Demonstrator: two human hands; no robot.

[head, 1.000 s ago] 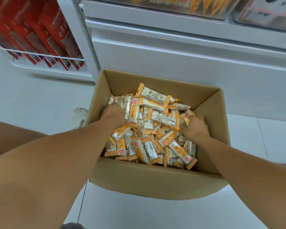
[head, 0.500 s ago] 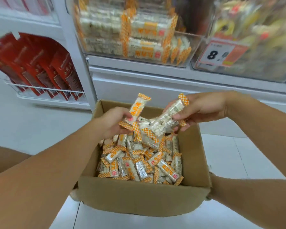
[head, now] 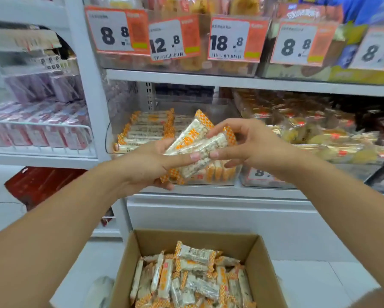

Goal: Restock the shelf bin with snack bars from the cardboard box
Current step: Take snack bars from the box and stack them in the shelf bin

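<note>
Left hand (head: 146, 165) fingers (head: 182, 157) are curling around a bundle of snack bars (head: 197, 150), thumb pressing across the wrappers. Right hand (head: 251, 147) is pinching the same bundle from the other side, fingertips meeting the left thumb. The bundle is hanging in front of the clear shelf bin (head: 228, 112), which is partly stocked with matching bars. Below, the cardboard box (head: 264, 270) is sitting on the floor, holding many more bars.

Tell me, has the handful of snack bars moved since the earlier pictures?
Yes. The handful of snack bars, held by both hands, went up out of the cardboard box and is now level with the shelf bin.
</note>
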